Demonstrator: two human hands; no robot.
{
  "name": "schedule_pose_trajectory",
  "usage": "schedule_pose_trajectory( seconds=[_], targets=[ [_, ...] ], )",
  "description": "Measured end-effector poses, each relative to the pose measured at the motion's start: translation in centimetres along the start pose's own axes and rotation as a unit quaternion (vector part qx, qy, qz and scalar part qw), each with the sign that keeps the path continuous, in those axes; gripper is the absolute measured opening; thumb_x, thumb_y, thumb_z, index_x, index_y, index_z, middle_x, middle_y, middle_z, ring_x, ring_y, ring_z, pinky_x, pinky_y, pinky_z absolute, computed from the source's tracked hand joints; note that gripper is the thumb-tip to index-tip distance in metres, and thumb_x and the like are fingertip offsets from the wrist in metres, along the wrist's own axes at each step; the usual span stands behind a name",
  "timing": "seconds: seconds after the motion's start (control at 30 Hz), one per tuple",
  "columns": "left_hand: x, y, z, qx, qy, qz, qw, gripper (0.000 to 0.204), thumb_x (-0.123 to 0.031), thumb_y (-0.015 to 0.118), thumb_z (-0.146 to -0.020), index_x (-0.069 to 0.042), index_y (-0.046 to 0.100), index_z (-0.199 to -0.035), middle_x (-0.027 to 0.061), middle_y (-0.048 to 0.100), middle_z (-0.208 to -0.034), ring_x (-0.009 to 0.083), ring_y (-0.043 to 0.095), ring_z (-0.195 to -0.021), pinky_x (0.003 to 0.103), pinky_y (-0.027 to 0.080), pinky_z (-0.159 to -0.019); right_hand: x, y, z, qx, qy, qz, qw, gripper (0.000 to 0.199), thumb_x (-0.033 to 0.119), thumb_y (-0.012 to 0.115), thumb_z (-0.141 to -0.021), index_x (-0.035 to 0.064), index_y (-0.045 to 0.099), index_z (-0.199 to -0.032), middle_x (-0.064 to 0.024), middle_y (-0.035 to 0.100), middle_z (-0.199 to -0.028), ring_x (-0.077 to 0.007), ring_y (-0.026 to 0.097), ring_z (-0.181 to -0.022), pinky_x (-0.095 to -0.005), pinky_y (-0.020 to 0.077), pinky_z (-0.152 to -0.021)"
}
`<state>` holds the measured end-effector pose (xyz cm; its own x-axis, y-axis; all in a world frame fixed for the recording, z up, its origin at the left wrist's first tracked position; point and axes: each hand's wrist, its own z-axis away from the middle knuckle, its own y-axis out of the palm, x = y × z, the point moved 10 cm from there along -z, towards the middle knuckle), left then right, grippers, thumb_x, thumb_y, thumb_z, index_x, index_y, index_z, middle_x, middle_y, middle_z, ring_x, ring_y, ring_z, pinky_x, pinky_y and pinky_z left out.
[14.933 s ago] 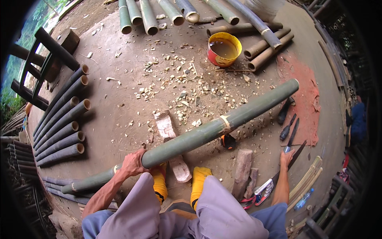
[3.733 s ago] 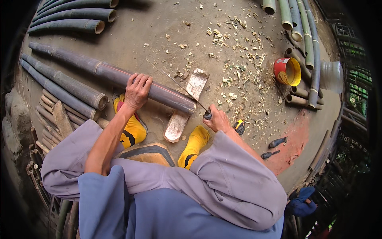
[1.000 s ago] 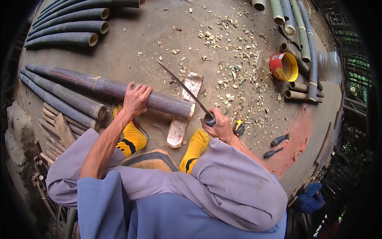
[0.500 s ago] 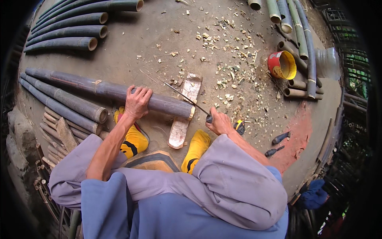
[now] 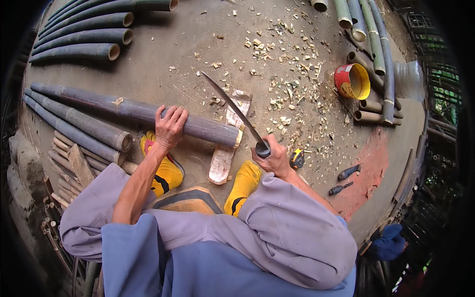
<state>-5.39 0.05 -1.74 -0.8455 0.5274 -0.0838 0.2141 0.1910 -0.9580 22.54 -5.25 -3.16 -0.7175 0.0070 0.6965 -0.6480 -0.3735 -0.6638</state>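
"Two hands at work — what has each of them got?"

"Left hand (image 5: 171, 124) is curled over the top of the dark bamboo pole (image 5: 136, 110), short of its right end; what the thumb does underneath I can't tell. Right hand (image 5: 271, 154) is clenched around the dark handle of a long knife (image 5: 231, 105), its blade slanting up and away beyond the pole's end."

"And the pole itself?"

"It slants across in front of the person, right end over a pale wooden block (image 5: 221, 163), the rest reaching left beside two greyer poles (image 5: 91, 123)."

"How would it handle?"

"Stiff, I'd judge, and lighter than its girth suggests if it's hollow like the open-ended tubes (image 5: 104, 52) at upper left. Its length should make it awkward from one end. I'd take hold where that left hand is, well clear of the blade — the skin looks smooth, so it may roll or slip. The raised ring farther left could give extra purchase."

"Surfaces?"

"Dull purple-grey skin on the pole, a paler scuff at the ring. The block looks hacked and flat-faced, whitish on top. The blade is narrow and dark. Around them, dry earth is strewn with small, angular, straw-coloured chips (image 5: 286, 94), and a red-and-yellow bucket (image 5: 350, 81) stands tilted-looking in this wide view."
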Motion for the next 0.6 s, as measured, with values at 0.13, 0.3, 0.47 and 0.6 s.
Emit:
schedule_pose_trajectory(
  seconds=[0.13, 0.3, 0.47, 0.6],
  targets=[
    [-0.3, 0.1, -0.8, 0.070, -0.012, 0.022, 0.997, 0.056, -0.008, 0.073, -0.057, -0.011, 0.058, -0.112, 0.0027, 0.062, -0.105, 0.0211, 0.059, -0.105, 0.047, 0.032, -0.104, -1.2, 1.1, 0.1, 0.069, 0.059, 0.095, 0.991, 0.039, 0.016, 0.075, -0.073, 0.0016, 0.049, -0.098, -0.0213, 0.066, -0.077, -0.0390, 0.067, -0.069, -0.0409, 0.0527, -0.058],
    [1.3, 4.8, -2.4, 0.450, -0.034, 0.101, 0.887, 0.052, -0.013, 0.074, -0.053, -0.010, 0.058, -0.102, 0.0061, 0.065, -0.102, 0.0240, 0.060, -0.105, 0.050, 0.036, -0.100, 0.8, -0.5, 0.2, 0.025, 0.044, -0.016, 0.999, 0.037, 0.017, 0.076, -0.074, 0.0019, 0.051, -0.097, -0.0211, 0.065, -0.078, -0.0392, 0.067, -0.070, -0.0429, 0.0523, -0.058],
    [1.5, 3.4, -2.1, 0.296, -0.012, 0.052, 0.954, 0.051, -0.015, 0.076, -0.053, -0.012, 0.058, -0.101, 0.0044, 0.063, -0.096, 0.0227, 0.060, -0.101, 0.052, 0.039, -0.098, 0.7, 0.0, -0.5, 0.018, 0.006, 0.082, 0.996, 0.034, 0.017, 0.074, -0.074, 0.0027, 0.051, -0.095, -0.0217, 0.065, -0.077, -0.0400, 0.067, -0.072, -0.0442, 0.0529, -0.060],
    [0.8, 2.2, -1.7, 0.231, -0.015, 0.041, 0.972, 0.065, -0.015, 0.081, -0.046, -0.014, 0.058, -0.107, 0.0018, 0.062, -0.100, 0.0203, 0.060, -0.101, 0.051, 0.038, -0.099, -1.3, 0.6, -0.2, 0.112, 0.122, 0.090, 0.982, 0.033, 0.017, 0.073, -0.075, 0.0025, 0.051, -0.095, -0.0229, 0.064, -0.075, -0.0404, 0.067, -0.071, -0.0440, 0.0525, -0.060]
  ],
)
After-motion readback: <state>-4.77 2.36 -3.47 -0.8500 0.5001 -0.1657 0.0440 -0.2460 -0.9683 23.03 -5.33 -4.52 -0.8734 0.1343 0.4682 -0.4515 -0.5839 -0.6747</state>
